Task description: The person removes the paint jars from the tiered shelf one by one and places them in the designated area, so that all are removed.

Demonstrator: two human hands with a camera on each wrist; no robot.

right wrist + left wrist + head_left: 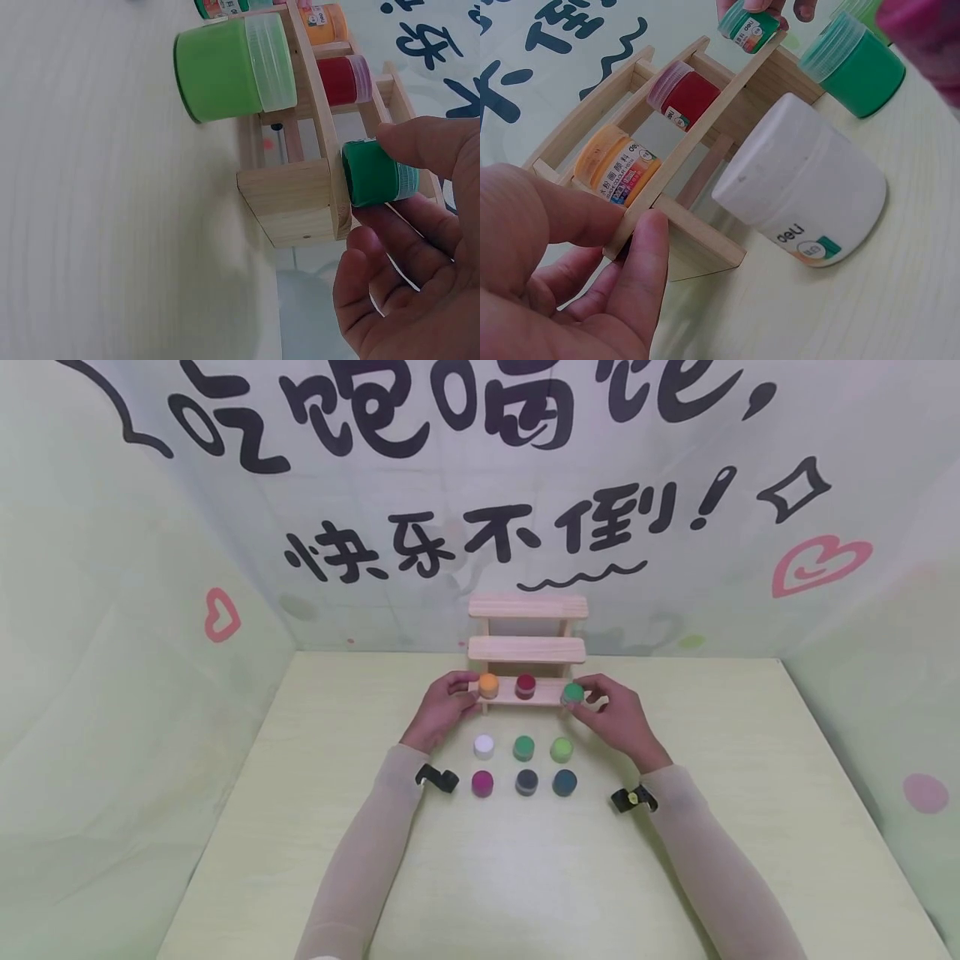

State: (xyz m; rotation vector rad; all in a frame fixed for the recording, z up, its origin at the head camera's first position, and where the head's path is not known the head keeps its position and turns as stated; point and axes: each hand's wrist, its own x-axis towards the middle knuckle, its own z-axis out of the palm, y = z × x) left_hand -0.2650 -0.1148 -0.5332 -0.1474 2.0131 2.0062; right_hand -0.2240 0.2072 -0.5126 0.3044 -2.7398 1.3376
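A small wooden three-step rack [527,649] stands against the back wall. My left hand [444,706] grips the left end of its lowest step, with thumb and fingers around the board's end in the left wrist view. Just beside those fingers, an orange paint jar [617,166] sits on that step. A red paint jar [526,685] occupies the step's middle. At the right end, my right hand [618,710] pinches a green paint jar [369,174] between thumb and fingers; its base is right at the board. The remaining fingers curl below the jar.
In front of the rack, paint jars stand in two rows on the table [495,877]: white [483,747], green [523,747] and light green [561,749] behind, magenta [482,783], dark grey [527,782] and blue [565,782] nearer. Printed cloth [420,610] encloses the back and sides.
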